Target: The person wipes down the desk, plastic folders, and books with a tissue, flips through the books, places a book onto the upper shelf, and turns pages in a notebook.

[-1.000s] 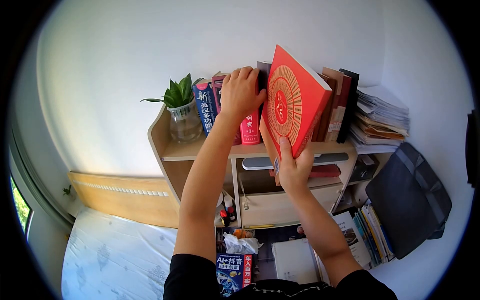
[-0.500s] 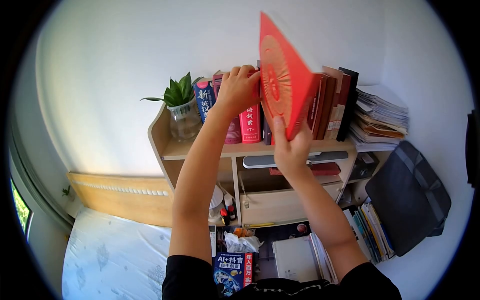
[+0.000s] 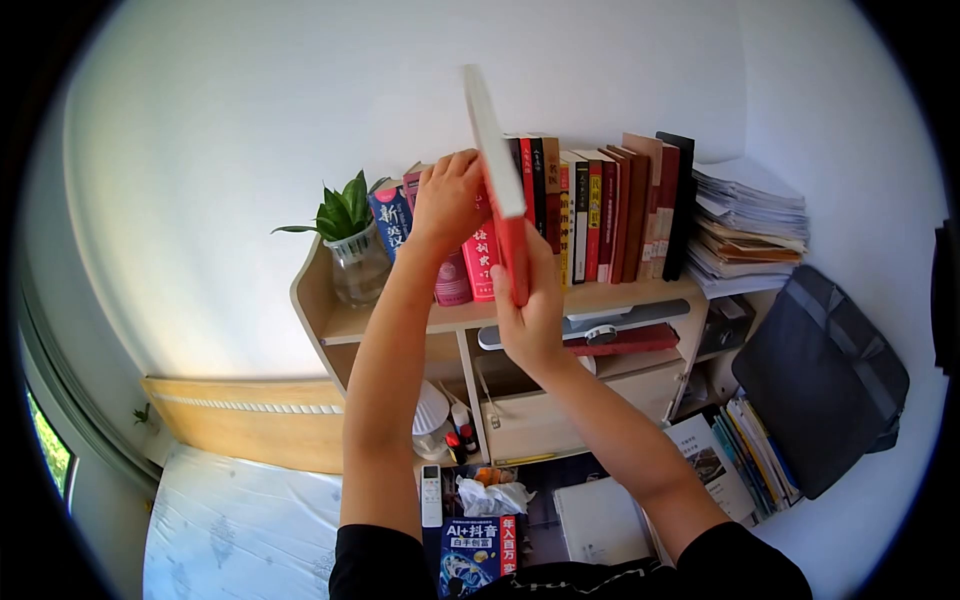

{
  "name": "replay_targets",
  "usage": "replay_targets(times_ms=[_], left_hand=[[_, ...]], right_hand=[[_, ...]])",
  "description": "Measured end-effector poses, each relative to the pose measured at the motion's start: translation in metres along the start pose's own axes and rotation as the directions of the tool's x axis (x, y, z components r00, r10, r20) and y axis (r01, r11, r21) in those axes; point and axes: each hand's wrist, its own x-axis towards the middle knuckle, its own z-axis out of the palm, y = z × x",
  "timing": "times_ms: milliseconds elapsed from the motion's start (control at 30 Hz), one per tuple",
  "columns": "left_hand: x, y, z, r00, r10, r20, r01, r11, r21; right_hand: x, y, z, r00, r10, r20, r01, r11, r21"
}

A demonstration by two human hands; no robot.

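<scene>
Head view: leftmost, apart from both grips, a plant (image 3: 342, 210) stands in a glass vase (image 3: 362, 275) on the shelf (image 3: 640, 293); a blue dictionary (image 3: 391, 215) sits between it and the left hand (image 3: 450, 200). That hand's bent fingers cover the upper part of a pinkish-red dictionary (image 3: 482, 265); whether they clamp it, I cannot tell. Just right, the red book (image 3: 497, 160) rises tilted from the right hand (image 3: 533, 310), thumb and fingers closed round its lower part. It has turned edge-on and come nearer the left hand, seemingly closer in line with the standing books. That hand crowds its left side; the book row (image 3: 600, 215) stands close on its right. Farther right are the paper stack (image 3: 745, 235) and a dark bag (image 3: 825, 380).
</scene>
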Motion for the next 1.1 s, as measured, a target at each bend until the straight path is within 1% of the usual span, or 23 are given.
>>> replay_targets(times_ms=[33,67,100,167,233,300,433,467,533,567,600,633,667,700,733,767,833,867,933,967,1033,1067,1100], left_hand=[[0.002,0.01,-0.013,1.0,0.008,0.026,-0.012,0.991,0.132],[0.004,0.01,-0.015,0.997,-0.055,0.049,0.05,0.994,0.097],[0.003,0.01,-0.018,0.997,-0.063,0.05,0.058,0.993,0.099],[0.001,0.01,-0.022,0.999,-0.018,0.033,0.02,0.998,-0.061],[0.003,0.008,-0.024,0.997,-0.033,0.063,0.036,0.998,-0.05],[0.005,0.01,-0.029,0.989,-0.079,0.124,0.093,0.989,-0.116],[0.003,0.012,-0.029,0.987,-0.116,0.114,0.132,0.981,-0.14],[0.001,0.012,-0.028,0.991,-0.109,0.073,0.12,0.975,-0.186],[-0.002,0.011,-0.024,0.994,-0.103,0.032,0.108,0.967,-0.231],[-0.005,0.015,-0.023,0.981,-0.195,-0.016,0.177,0.921,-0.346],[-0.009,0.019,-0.022,0.956,-0.29,-0.049,0.236,0.856,-0.461],[-0.015,0.024,-0.021,0.956,-0.29,-0.046,0.237,0.854,-0.463],[-0.023,0.027,-0.02,0.951,-0.29,-0.109,0.225,0.888,-0.4],[-0.03,0.03,-0.019,0.942,-0.285,-0.176,0.215,0.918,-0.333],[-0.04,0.037,-0.015,0.919,-0.331,-0.212,0.226,0.886,-0.404],[-0.052,0.042,-0.011,0.919,-0.332,-0.213,0.227,0.886,-0.403],[-0.078,0.053,0.001,0.894,-0.448,0.031,0.396,0.753,-0.526],[-0.087,0.057,0.009,0.892,-0.451,0.03,0.398,0.753,-0.525],[-0.103,0.067,0.027,0.868,-0.494,0.047,0.405,0.649,-0.644],[-0.107,0.075,0.028,0.851,-0.519,0.086,0.436,0.605,-0.666],[-0.11,0.079,0.036,0.909,-0.412,-0.069,0.324,0.799,-0.506],[-0.111,0.084,0.036,0.908,-0.413,-0.07,0.325,0.8,-0.505],[-0.11,0.09,0.034,0.896,-0.438,-0.076,0.358,0.812,-0.461]], right_hand=[[0.002,0.003,-0.001,1.0,0.001,0.003,-0.001,1.0,0.0],[0.005,0.006,-0.001,0.994,0.105,-0.004,-0.105,0.994,0.033],[0.009,0.009,-0.001,0.978,0.21,-0.005,-0.21,0.975,0.067],[0.024,0.011,-0.004,0.971,0.239,0.023,-0.239,0.97,0.029],[0.036,0.015,-0.005,0.968,0.246,0.044,-0.246,0.969,-0.017],[0.045,0.009,-0.003,0.963,0.262,0.057,-0.26,0.965,-0.033],[0.057,0.019,0.002,0.933,0.345,0.103,-0.333,0.936,-0.113],[0.059,0.025,0.003,0.933,0.346,0.104,-0.334,0.936,-0.113],[0.06,0.037,0.008,0.904,0.41,0.12,-0.355,0.877,-0.323],[0.059,0.04,0.011,0.903,0.412,0.12,-0.356,0.877,-0.323],[0.056,0.042,0.015,0.896,0.433,0.102,-0.358,0.837,-0.414],[0.052,0.044,0.018,0.889,0.451,0.081,-0.356,0.79,-0.5],[0.045,0.049,0.019,0.887,0.455,0.079,-0.359,0.787,-0.502],[0.039,0.053,0.021,0.938,0.34,0.07,-0.246,0.792,-0.559],[0.034,0.058,0.021,0.973,0.22,0.068,-0.133,0.779,-0.612],[0.034,0.056,0.02,0.973,0.22,0.07,-0.133,0.78,-0.611],[0.037,0.048,0.016,0.966,0.224,0.132,-0.073,0.72,-0.69],[0.041,0.051,0.013,0.965,0.224,0.135,-0.071,0.722,-0.689],[0.054,0.062,0.005,0.993,-0.016,0.121,0.08,0.835,-0.544],[0.064,0.058,0.001,0.993,-0.055,0.102,0.1,0.851,-0.515],[0.088,0.058,-0.005,0.963,-0.247,0.103,0.267,0.849,-0.455],[0.101,0.057,-0.006,0.963,-0.248,0.104,0.268,0.85,-0.454],[0.114,0.058,-0.006,0.927,-0.333,0.171,0.374,0.797,-0.475]])
